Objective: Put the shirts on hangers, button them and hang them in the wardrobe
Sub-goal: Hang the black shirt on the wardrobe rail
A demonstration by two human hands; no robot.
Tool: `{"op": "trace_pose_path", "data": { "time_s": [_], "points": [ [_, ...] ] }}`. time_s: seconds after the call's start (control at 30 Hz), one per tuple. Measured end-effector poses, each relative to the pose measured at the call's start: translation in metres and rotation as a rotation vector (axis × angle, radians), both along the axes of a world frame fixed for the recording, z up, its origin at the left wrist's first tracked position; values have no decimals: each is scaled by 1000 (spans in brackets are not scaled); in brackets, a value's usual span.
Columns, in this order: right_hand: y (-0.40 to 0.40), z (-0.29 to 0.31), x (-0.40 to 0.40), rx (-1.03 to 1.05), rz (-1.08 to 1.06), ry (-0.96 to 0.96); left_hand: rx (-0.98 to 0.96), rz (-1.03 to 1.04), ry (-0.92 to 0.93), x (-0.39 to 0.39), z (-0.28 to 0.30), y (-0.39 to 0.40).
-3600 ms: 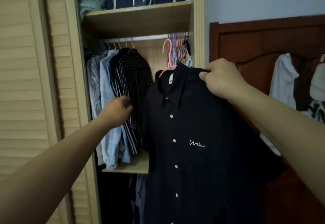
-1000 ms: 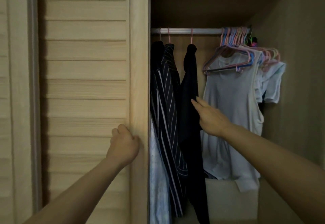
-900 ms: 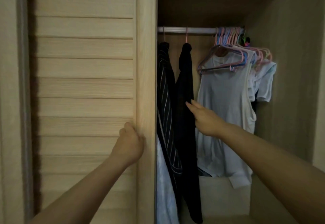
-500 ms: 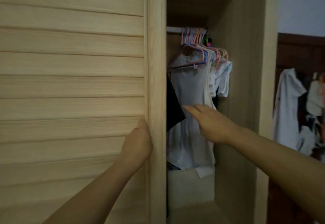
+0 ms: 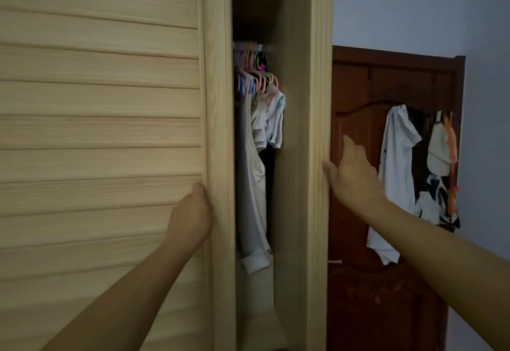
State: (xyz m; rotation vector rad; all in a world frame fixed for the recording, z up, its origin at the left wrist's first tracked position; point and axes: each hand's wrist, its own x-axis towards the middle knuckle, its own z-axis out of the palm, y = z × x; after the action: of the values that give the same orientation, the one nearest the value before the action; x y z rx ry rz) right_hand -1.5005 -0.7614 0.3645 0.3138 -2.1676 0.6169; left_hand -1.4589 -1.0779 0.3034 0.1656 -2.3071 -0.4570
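The slatted wardrobe door [image 5: 105, 130] has slid most of the way across; only a narrow gap is left, and the dark shirts hung a moment ago are now hidden behind it. The left hand [image 5: 190, 215] has its fingers curled on the door's edge. The right hand [image 5: 353, 174], fingers straight, rests on the wardrobe frame [image 5: 317, 102]. Hanging looks done. No writing is readable anywhere.

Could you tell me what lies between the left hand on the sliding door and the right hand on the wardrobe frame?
In the head view, a narrow gap showing pale shirts on pastel hangers.
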Motion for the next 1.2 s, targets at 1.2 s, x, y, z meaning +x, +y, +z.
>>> {"op": "trace_pose_path", "data": {
  "time_s": [1.2],
  "points": [
    [-8,46,81,484,203,-452,-126,99,-288,95,39,159]
  ]
}}
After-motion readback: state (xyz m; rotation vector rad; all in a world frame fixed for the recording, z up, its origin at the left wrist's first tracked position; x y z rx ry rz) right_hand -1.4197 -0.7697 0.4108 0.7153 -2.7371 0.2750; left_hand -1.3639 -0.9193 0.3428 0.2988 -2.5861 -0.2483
